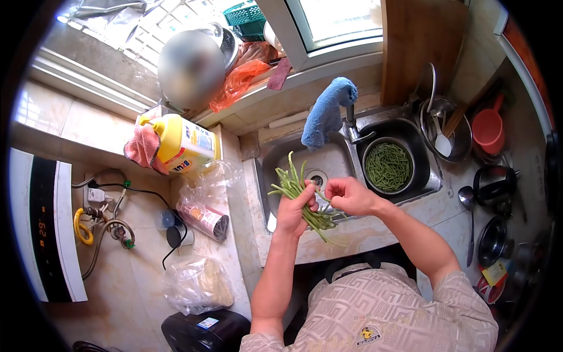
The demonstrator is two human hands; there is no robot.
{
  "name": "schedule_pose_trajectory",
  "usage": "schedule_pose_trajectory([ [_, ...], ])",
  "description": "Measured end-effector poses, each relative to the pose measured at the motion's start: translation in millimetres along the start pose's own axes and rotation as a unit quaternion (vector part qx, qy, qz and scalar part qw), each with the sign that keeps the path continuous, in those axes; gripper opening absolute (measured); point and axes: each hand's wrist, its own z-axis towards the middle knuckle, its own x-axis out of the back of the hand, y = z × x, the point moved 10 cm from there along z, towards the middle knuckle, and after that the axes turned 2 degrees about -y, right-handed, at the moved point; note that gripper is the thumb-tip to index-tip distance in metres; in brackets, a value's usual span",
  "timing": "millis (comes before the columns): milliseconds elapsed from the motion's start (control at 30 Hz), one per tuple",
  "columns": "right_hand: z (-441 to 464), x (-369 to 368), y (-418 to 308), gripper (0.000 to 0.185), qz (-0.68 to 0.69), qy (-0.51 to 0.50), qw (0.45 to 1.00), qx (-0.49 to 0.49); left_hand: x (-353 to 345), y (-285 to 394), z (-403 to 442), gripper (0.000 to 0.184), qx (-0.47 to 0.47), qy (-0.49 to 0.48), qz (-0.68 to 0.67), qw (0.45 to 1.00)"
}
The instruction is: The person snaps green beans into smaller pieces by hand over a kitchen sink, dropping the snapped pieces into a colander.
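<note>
One loose bunch of long green beans [287, 186] lies in our left hand [297, 205], over the near part of the left sink basin [337, 158]. Its long axis runs slantwise, from the far left tips above the basin to the near right ends, which hang past our palm towards the counter [375, 223]. From our right hand [350, 198] the bunch lies just to the left, and one strand of it seems to bridge the narrow gap to the fingertips. Our left hand is the nearer, wrapped around the middle of the bunch with the thumb across it. Our right hand has its fingers curled and drawn narrow, thumb close to forefinger; whether they pinch that strand, we cannot tell. Our left forearm points almost straight to the far side, while the right slants in from the near right, bent at the elbow. Farther right, well apart from the bunch, shorter bean pieces [388, 168] lie in a metal bowl [411, 176] inside the right basin [427, 157].
</note>
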Motion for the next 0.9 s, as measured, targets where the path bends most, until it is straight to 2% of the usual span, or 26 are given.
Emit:
schedule_pose_trajectory([
  [33,-2.9,-0.4,-6.4,0.005,-0.047,-0.005,0.999,0.022,2.7,-1.7,1.4,0.018,0.001,0.009,0.012,1.0],
  [133,-9.3,-7.3,-26.5,0.008,-0.033,0.022,0.996,0.078,6.3,-6.2,2.7,0.019,-0.006,0.023,0.024,0.999],
  [167,-9.1,-9.4,-28.1,0.017,-0.103,0.021,0.991,0.088,8.2,-6.1,0.5,0.02,-0.007,0.04,0.045,0.998],
  [200,-8.7,-7.5,-24.9,0.018,-0.133,0.038,0.987,0.081,6.9,-3.8,-3.3,0.021,-0.006,0.055,0.063,0.996],
  [267,-19.0,8.9,-13.8,0.019,-0.208,0.084,0.973,0.051,5.3,-7.6,-2.3,0.029,0.007,0.067,0.113,0.991],
  [333,-41.5,37.1,-22.8,0.02,-0.27,0.194,0.936,0.115,4.9,-8.7,-2.0,0.034,-0.004,0.058,0.078,0.995],
  [400,-56.0,78.7,12.9,0.021,-0.347,0.257,0.901,0.033,5.1,-11.1,-2.5,0.04,0.003,0.034,0.026,0.999],
  [467,-67.1,119.6,46.1,0.023,-0.409,0.279,0.868,-0.031,6.1,-17.1,-3.0,0.048,0.022,0.025,0.01,0.999],
  [533,-81.3,148.5,63.6,0.022,-0.493,0.318,0.799,-0.132,2.1,-19.4,-3.5,0.05,0.031,0.029,0.021,0.999],
  [600,-74.7,146.3,56.7,0.025,-0.431,0.316,0.839,-0.107,-1.2,-22.1,-1.2,0.052,0.028,0.01,0.044,0.999],
  [700,-50.7,75.7,-33.2,0.018,-0.284,0.262,0.915,0.118,-10.4,-27.0,-0.5,0.05,0.025,0.001,0.061,0.998],
  [767,-34.8,32.0,-80.8,0.019,-0.264,0.194,0.926,0.188,-17.4,-28.6,1.4,0.046,0.02,-0.015,0.078,0.997],
  [867,-11.7,9.3,-85.7,0.019,-0.318,0.177,0.916,0.171,-3.0,-44.8,2.3,0.036,0.031,-0.019,0.093,0.995],
  [900,-7.9,5.9,-84.5,0.019,-0.319,0.161,0.913,0.195,-6.8,-43.3,2.3,0.027,0.022,-0.048,0.099,0.994],
])
